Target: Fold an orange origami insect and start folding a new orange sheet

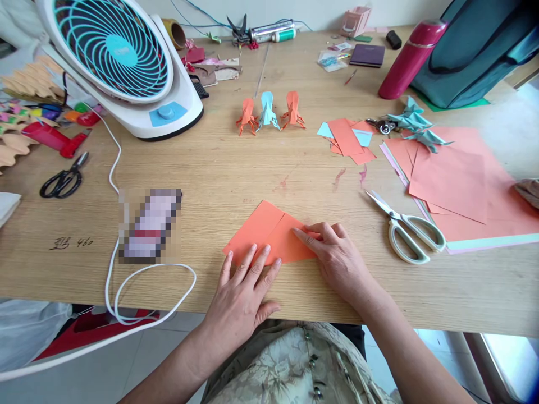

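**Fold held flat**

Left hand [244,294] and right hand [337,259] lie flat, fingers extended, gripping nothing, on the orange paper [269,231] near the front edge of the worktop [219,174]. Handwritten marks [71,243] end in "460"; the object [148,225] beside them is pixelated, unreadable.

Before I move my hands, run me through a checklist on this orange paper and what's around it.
1. Left hand flat on the orange paper's near left corner: ok.
2. Right hand pressing the paper's right part with its fingers: ok.
3. Paper lying flat on the table, one crease line showing: ok.
4. Edges lined up beneath the hands: cannot tell, covered.
5. White scissors apart from the paper, to its right: ok.
6. White cable apart from the paper, to its left: ok.
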`<state>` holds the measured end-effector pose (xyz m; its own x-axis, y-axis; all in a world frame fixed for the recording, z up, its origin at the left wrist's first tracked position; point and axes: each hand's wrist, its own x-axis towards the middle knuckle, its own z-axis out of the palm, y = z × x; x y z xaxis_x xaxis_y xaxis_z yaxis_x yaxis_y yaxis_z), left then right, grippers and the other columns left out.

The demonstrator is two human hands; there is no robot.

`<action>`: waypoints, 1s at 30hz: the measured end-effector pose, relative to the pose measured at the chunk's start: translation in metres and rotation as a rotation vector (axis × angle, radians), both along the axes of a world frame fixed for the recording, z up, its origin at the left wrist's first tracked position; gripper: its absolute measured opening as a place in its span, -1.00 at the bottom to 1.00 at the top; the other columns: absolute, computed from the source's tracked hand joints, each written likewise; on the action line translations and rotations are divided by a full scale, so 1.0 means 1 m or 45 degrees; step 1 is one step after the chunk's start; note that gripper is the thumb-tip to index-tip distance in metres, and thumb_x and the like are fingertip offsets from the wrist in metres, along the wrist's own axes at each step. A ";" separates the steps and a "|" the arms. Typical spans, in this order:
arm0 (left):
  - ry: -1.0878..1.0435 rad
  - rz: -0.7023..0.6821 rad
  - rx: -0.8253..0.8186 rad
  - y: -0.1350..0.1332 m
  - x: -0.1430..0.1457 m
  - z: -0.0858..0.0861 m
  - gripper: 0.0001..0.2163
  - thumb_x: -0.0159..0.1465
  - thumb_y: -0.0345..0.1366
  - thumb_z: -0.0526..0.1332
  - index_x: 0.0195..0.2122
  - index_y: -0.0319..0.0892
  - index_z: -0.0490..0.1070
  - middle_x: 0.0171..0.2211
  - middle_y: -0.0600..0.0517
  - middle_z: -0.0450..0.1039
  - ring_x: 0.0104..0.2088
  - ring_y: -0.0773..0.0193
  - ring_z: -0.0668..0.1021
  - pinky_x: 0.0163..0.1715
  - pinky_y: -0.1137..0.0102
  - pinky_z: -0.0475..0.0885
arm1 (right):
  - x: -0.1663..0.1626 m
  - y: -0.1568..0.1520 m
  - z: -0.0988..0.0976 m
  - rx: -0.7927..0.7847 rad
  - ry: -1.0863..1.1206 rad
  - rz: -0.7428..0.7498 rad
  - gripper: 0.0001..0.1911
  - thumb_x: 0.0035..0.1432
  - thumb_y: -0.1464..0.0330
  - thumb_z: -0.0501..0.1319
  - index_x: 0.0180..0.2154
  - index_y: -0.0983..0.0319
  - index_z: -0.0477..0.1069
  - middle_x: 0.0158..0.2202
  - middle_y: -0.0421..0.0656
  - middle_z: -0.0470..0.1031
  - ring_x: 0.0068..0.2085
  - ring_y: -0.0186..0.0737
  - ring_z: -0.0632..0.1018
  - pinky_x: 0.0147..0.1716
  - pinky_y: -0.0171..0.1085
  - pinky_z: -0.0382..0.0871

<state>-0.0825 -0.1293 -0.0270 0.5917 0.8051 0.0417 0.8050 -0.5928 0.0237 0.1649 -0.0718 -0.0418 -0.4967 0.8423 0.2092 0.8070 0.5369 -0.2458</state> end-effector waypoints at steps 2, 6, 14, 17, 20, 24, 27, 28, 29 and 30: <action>0.011 0.007 0.003 -0.001 -0.001 -0.001 -0.43 0.39 0.03 0.04 0.36 -0.09 0.18 0.41 -0.15 0.08 0.37 -0.13 0.16 0.33 -0.16 -0.07 | 0.000 0.000 0.000 -0.004 0.006 0.003 -0.41 0.22 0.63 0.04 0.26 0.26 0.32 0.06 0.06 0.41 -0.08 -0.04 0.40 -0.07 -0.10 0.34; 0.037 0.000 0.028 -0.003 -0.003 -0.003 -0.42 0.40 0.03 0.03 0.37 -0.13 0.16 0.41 -0.16 0.05 0.37 -0.14 0.16 0.31 -0.17 -0.07 | -0.001 0.001 0.002 -0.007 0.013 0.010 -0.41 0.21 0.65 0.03 0.24 0.29 0.33 0.05 0.07 0.41 -0.08 -0.04 0.40 -0.07 -0.10 0.34; 0.040 0.006 0.049 -0.005 -0.006 -0.004 -0.41 0.40 0.03 0.04 0.38 -0.14 0.13 0.41 -0.17 0.07 0.37 -0.15 0.17 0.31 -0.17 -0.09 | -0.001 0.000 0.002 -0.008 0.026 0.018 -0.43 0.23 0.63 0.03 0.24 0.31 0.33 0.05 0.09 0.41 -0.08 -0.04 0.40 -0.07 -0.09 0.35; 0.040 0.006 0.060 -0.006 -0.007 -0.004 -0.41 0.40 0.03 0.03 0.37 -0.16 0.14 0.41 -0.18 0.07 0.36 -0.15 0.18 0.32 -0.16 -0.11 | -0.001 0.000 0.001 -0.013 0.017 0.013 -0.42 0.22 0.64 0.03 0.25 0.30 0.33 0.05 0.08 0.42 -0.09 -0.04 0.40 -0.08 -0.08 0.35; 0.055 0.013 0.065 -0.007 -0.009 -0.005 -0.41 0.41 0.03 0.02 0.37 -0.18 0.13 0.41 -0.19 0.05 0.36 -0.15 0.18 0.31 -0.16 -0.12 | -0.001 0.000 0.000 0.001 0.028 0.006 -0.41 0.20 0.65 0.04 0.24 0.30 0.34 0.04 0.08 0.42 -0.09 -0.04 0.40 -0.08 -0.08 0.35; 0.038 0.049 0.059 -0.008 -0.011 -0.005 -0.42 0.42 0.03 -0.01 0.37 -0.15 0.14 0.42 -0.15 0.04 0.36 -0.12 0.19 0.32 -0.12 -0.11 | -0.001 0.000 0.000 0.022 0.045 0.017 -0.40 0.17 0.66 0.06 0.23 0.31 0.36 0.04 0.08 0.42 -0.09 -0.03 0.41 -0.08 -0.08 0.36; 0.018 0.075 0.056 -0.010 -0.012 -0.005 -0.43 0.42 0.03 -0.02 0.37 -0.13 0.15 0.41 -0.12 0.06 0.36 -0.09 0.20 0.33 -0.10 -0.10 | -0.001 0.000 0.000 0.020 0.049 0.012 -0.40 0.16 0.66 0.06 0.22 0.30 0.36 0.03 0.08 0.43 -0.11 -0.03 0.41 -0.09 -0.07 0.37; 0.016 0.081 0.058 -0.010 -0.013 -0.005 -0.44 0.42 0.03 -0.02 0.36 -0.13 0.15 0.41 -0.12 0.06 0.36 -0.09 0.20 0.33 -0.10 -0.10 | -0.001 0.000 0.000 0.022 0.049 0.012 -0.40 0.16 0.67 0.06 0.22 0.30 0.36 0.03 0.08 0.43 -0.12 -0.04 0.41 -0.10 -0.07 0.37; 0.015 0.087 0.058 -0.011 -0.013 -0.005 -0.44 0.43 0.02 -0.03 0.36 -0.14 0.16 0.41 -0.12 0.07 0.36 -0.09 0.20 0.33 -0.10 -0.10 | -0.001 0.000 0.000 0.024 0.048 0.014 -0.39 0.15 0.67 0.05 0.22 0.30 0.36 0.03 0.08 0.43 -0.12 -0.04 0.41 -0.10 -0.07 0.38; 0.015 0.093 0.058 -0.011 -0.014 -0.005 -0.45 0.43 0.02 -0.03 0.36 -0.14 0.16 0.41 -0.12 0.08 0.36 -0.09 0.21 0.33 -0.10 -0.10 | -0.001 0.000 0.000 0.028 0.044 0.017 -0.39 0.15 0.67 0.05 0.22 0.31 0.36 0.03 0.08 0.43 -0.11 -0.03 0.42 -0.10 -0.07 0.37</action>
